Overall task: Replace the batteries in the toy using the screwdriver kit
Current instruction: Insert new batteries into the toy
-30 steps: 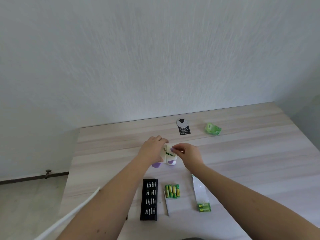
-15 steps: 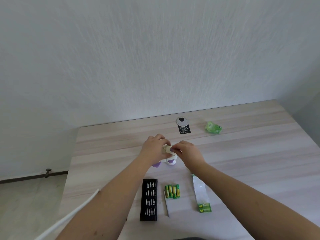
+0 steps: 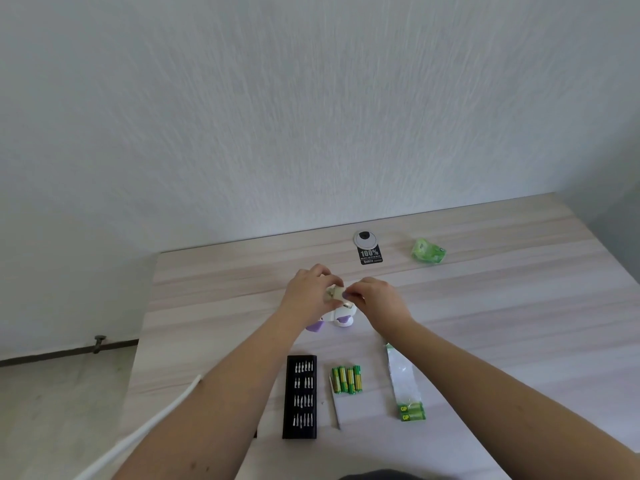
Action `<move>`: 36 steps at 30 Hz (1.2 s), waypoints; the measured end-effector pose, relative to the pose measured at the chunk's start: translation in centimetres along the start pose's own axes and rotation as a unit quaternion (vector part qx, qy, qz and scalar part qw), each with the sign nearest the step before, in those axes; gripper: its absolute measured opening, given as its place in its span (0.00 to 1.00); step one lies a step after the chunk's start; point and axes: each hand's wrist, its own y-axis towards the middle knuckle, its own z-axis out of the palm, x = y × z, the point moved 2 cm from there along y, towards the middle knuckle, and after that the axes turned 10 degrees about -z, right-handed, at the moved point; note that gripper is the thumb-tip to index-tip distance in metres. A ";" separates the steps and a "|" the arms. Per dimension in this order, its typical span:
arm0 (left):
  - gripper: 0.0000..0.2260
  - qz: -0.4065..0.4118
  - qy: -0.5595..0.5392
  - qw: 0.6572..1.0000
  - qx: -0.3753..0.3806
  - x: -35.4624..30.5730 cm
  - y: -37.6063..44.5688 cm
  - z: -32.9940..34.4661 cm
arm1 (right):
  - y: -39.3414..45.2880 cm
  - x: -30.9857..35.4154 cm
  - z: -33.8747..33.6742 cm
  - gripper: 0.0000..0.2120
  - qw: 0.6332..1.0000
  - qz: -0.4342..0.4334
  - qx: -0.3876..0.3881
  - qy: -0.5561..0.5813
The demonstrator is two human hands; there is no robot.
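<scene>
A small white toy point(image 3: 341, 313) with purple feet stands on the wooden table point(image 3: 502, 306), mostly hidden by my hands. My left hand point(image 3: 308, 292) grips the toy's body from the left. My right hand point(image 3: 375, 299) pinches a small pale piece at the toy's top; what the piece is I cannot tell. Nearer to me lies the black screwdriver bit case point(image 3: 300, 396), open, with rows of bits. Several green and yellow batteries point(image 3: 346, 379) lie on a white card to its right.
An opened battery package point(image 3: 405, 386) with two green batteries at its near end lies to the right. A crumpled green wrapper point(image 3: 428, 251) and a black label with a round tag point(image 3: 368, 249) sit near the wall. A white cable point(image 3: 145, 424) runs off the left edge.
My right hand's fingers have closed in on the toy's top, covering the pale face seen a second ago. The left hand holds its grip in the same place.
</scene>
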 end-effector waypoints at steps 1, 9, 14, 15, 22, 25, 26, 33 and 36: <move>0.17 0.000 -0.001 1.000 0.001 0.0 0.0 0.0 | 0.0 0.0 -0.1 0.10 1.000 0.002 0.004 0.003; 0.16 -0.003 -0.009 1.000 0.011 0.2 0.2 0.2 | 0.2 -0.3 -0.9 0.11 0.996 0.052 0.030 0.062; 0.16 -0.005 -0.011 1.000 0.011 0.2 0.1 0.2 | -0.3 -0.8 -1.2 0.07 0.989 0.086 -0.004 0.123; 0.16 -0.006 -0.013 1.000 0.010 0.2 0.1 0.3 | -0.3 -0.9 -1.3 0.07 0.988 0.087 -0.010 0.129; 0.16 -0.012 -0.012 1.000 0.017 0.1 0.3 0.3 | -0.1 -0.5 -1.2 0.06 0.981 0.096 -0.006 0.169; 0.16 -0.009 -0.022 1.000 0.014 0.2 0.2 0.3 | 0.2 -0.5 -0.9 0.07 0.984 0.081 0.003 0.156; 0.16 -0.008 -0.023 1.000 0.012 0.2 0.2 0.3 | 0.3 -0.5 -0.9 0.07 0.986 0.077 0.005 0.151; 0.15 -0.007 -0.014 1.000 0.006 0.2 0.0 0.3 | -0.1 -0.7 -0.4 0.08 0.998 0.015 -0.008 0.067; 0.15 -0.013 -0.014 1.000 -0.002 0.1 -0.1 0.4 | -0.3 -0.6 0.1 0.08 0.998 -0.001 -0.040 0.051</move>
